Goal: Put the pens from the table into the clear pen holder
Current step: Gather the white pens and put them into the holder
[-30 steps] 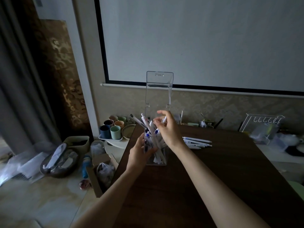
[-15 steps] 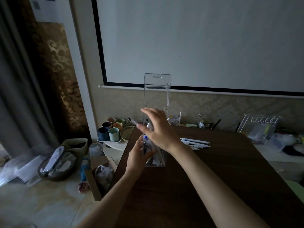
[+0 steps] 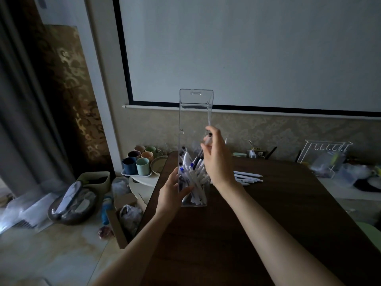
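left hand fingers clamped round pen holder base, steadying it on counter. right hand fingers apparently pinch a pen over the holder. loose pens lie behind.

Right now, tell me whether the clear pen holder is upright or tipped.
Upright: the clear plastic pen holder stands on the dark wooden table, steadied by the left hand.

We find no writing, label, brand, number or sign that we can read. The pens on the table at two o'clock are too small and dim to show any print, and so are those in the clear holder.
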Demonstrator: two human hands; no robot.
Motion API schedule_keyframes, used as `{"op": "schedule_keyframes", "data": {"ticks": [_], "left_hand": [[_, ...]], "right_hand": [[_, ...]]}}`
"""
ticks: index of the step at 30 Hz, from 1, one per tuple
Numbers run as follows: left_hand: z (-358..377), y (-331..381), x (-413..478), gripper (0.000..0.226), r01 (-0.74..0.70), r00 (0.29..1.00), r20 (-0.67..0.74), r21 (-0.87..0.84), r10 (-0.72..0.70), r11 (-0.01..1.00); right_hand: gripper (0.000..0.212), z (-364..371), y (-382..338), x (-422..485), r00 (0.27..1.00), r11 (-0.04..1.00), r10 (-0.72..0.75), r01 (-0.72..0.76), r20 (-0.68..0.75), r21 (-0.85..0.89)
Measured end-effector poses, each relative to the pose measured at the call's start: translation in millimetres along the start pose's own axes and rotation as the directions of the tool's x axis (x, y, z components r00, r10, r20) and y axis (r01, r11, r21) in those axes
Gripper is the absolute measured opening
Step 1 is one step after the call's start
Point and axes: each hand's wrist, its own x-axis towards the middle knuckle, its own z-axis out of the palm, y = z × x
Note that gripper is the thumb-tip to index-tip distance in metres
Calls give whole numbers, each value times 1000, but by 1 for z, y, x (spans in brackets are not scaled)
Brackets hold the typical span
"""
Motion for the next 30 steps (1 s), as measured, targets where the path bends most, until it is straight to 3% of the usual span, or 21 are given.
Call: {"op": "schedule_keyframes", "data": {"ticks": [2, 4, 8, 10, 13, 16, 20, 22, 25, 27, 30], "left_hand": [[-1, 2, -1, 66, -2, 1000, 1, 5, 2, 1000], [-1, 3, -2, 67, -1, 1000, -1, 12, 1, 1000], [-2, 3, -2, 70, -9, 1000, -1, 57, 9, 998], [-2, 3, -3, 69, -24, 1000, 1, 61, 24, 998], [-2, 4, -2, 67, -31, 1000, 3, 66, 31, 997], [-2, 6, -5, 67, -41, 999, 5, 71, 41, 997], [-3, 8, -5, 67, -47, 999, 23, 115, 45, 992], [-3, 4, -7, 67, -42, 999, 9, 156, 41, 987], [5, 3, -25, 66, 21, 988, -153, 184, 7, 983], [12, 4, -44, 50, 23, 969, -244, 233, 35, 972], [26, -3, -61, 27, -48, 983, -157, 270, 94, 962]], "right_hand": [[32, 1, 9, 0, 999, 999, 28, -27, 29, -42], [32, 5, 13, -5, 987, 989, 14, 10, 162, -148], [47, 13, 14, -21, 912, 960, 2, 113, 410, -257], [41, 11, 14, -24, 930, 983, 34, 35, 366, -181], [34, 2, 15, -28, 990, 988, 91, -78, 104, -130], [29, -1, 15, -39, 975, 987, 87, -57, 205, -151], [34, -4, 20, -53, 943, 944, -10, 119, 331, -309], [36, -13, 21, -57, 935, 982, 31, 37, 353, -183], [42, -36, 35, -69, 932, 991, 105, -125, 348, 37], [38, -54, 59, -81, 938, 978, 197, -209, 286, 11], [31, -77, 108, -92, 888, 928, 367, -331, 277, -171]]}}
